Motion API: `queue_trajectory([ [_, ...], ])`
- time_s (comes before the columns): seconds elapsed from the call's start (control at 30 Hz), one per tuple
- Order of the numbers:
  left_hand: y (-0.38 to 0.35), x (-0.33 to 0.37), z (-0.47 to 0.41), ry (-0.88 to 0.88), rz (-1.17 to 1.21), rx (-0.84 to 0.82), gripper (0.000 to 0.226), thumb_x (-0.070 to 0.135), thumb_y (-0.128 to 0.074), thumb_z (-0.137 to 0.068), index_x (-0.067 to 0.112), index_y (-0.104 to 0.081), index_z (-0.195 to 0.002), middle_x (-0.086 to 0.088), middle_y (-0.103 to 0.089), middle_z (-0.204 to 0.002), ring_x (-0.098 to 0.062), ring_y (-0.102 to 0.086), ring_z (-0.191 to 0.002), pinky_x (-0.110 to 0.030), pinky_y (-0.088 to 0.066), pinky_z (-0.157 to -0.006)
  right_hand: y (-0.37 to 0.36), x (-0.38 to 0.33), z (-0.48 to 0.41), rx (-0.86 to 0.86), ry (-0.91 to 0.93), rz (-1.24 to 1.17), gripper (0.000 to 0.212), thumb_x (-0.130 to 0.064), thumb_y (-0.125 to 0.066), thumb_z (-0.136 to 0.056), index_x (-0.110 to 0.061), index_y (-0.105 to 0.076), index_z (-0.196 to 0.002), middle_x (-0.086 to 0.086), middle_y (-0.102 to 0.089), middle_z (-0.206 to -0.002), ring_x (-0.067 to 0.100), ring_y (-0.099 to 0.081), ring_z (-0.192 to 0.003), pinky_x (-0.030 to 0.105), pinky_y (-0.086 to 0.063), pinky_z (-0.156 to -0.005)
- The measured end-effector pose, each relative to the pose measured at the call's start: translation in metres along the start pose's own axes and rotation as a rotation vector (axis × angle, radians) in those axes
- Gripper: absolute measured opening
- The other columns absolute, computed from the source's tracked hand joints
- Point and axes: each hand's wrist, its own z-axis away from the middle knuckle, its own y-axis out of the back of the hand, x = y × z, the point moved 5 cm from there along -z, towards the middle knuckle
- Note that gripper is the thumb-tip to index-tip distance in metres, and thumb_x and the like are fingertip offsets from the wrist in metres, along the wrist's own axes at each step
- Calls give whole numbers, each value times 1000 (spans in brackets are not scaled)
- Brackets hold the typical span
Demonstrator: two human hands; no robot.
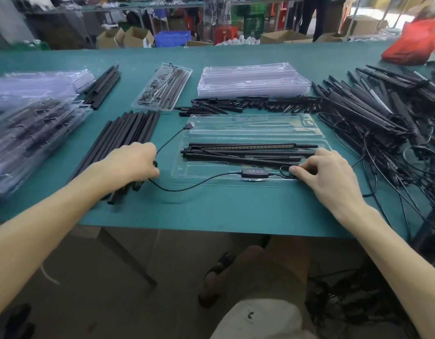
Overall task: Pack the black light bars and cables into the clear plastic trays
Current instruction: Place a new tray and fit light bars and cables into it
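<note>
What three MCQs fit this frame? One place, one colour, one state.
1. Where on the open tray does the inline controller lie? A near edge; B far edge; C outside it.
2. Table mat colour? A red; B teal; C white.
3. Right hand? A flat, idle; B pinching the cable loop; C curled, empty.
Answers: 1 A, it rests along the tray's near side; 2 B, the mat is teal throughout; 3 B, thumb and fingers close on the loop.

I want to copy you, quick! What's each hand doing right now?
Left hand: closed, holding the black cable.
Right hand: closed, pinching that cable's loop on the clear tray.
</note>
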Motion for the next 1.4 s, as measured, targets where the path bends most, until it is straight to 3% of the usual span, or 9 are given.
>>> queue_trajectory([
  [0.17, 7, -17, -28, 106, 94, 177, 25, 25, -61, -96, 6, -54, -111, -23, -60, -115, -40, -58, -99, -39, -41, -77, 0, 0, 0, -2, -10, -5, 31, -43, -69, -92, -15, -74, -81, -8, -53, -81, 15, -42, -87, 33, -33, -70],
  [0.3, -1, -15, -43, 135, 118, 139, 27, 26, -64, -96, 4, -52, -105, -24, -59, -119, -38, -56, -96, -41, -42, -79, -1, 1, 0, -2, -19, -4, 31, -44, -68, -92, -16, -74, -82, -9, -52, -81, 13, -42, -88, 32, -33, -71],
  [0.43, 0, -4, -45, 157, 76, 194, 50, 22, -70, -93, -6, -41, -122, -29, -38, -132, -50, -57, -104, -50, -44, -81, -2, 1, 1, 5, -17, -6, 31, -44, -69, -92, -16, -73, -80, -9, -51, -80, 14, -43, -88, 32, -33, -70],
  [0.57, 16, 22, -44, -175, 157, 444, 31, 8, -60, -95, 1, -48, -122, -18, -41, -123, -41, -57, -95, -53, -50, -78, -2, 1, 2, 5, -19, -5, 31, -45, -68, -92, -16, -72, -80, -9, -52, -80, 14, -43, -88, 32, -31, -69],
  [0.7, 4, 49, -47, -432, 167, 257, 26, 15, -48, -102, 17, -60, -125, -5, -49, -126, -25, -54, -115, -47, -47, -98, -2, 2, 2, 4, -16, 0, 31, -45, -68, -92, -16, -72, -80, -9, -51, -80, 14, -44, -88, 31, -32, -69],
  [1.03, -1, 37, -70, -288, 161, 230, 16, 25, -46, -102, 22, -56, -115, -7, -53, -131, -28, -55, -115, -48, -45, -100, -1, 1, 2, 9, -13, -1, 32, -45, -67, -92, -16, -72, -81, -8, -52, -81, 16, -46, -89, 31, -33, -70],
  [1.23, -11, 23, -73, -169, 83, 188, 46, 37, -28, -109, 5, -59, -123, -9, -44, -149, -31, -50, -130, -50, -45, -101, 0, 0, 3, 8, -14, -9, 31, -45, -68, -92, -16, -73, -81, -8, -52, -81, 15, -46, -88, 31, -32, -69],
  [1.33, -14, 16, -72, -72, 97, 202, 57, 42, -26, -109, -3, -58, -98, -20, -44, -141, -40, -57, -109, -49, -47, -93, 0, 0, 4, 13, -14, -11, 31, -44, -68, -92, -16, -73, -81, -8, -52, -80, 14, -45, -87, 31, -32, -69],
  [1.4, -12, 11, -71, -17, 142, 272, 55, 39, -30, -109, -9, -57, -102, -27, -45, -134, -43, -55, -105, -51, -47, -93, 0, 0, 3, 16, -13, -10, 31, -44, -68, -92, -16, -73, -81, -8, -52, -81, 15, -45, -88, 31, -32, -69],
])
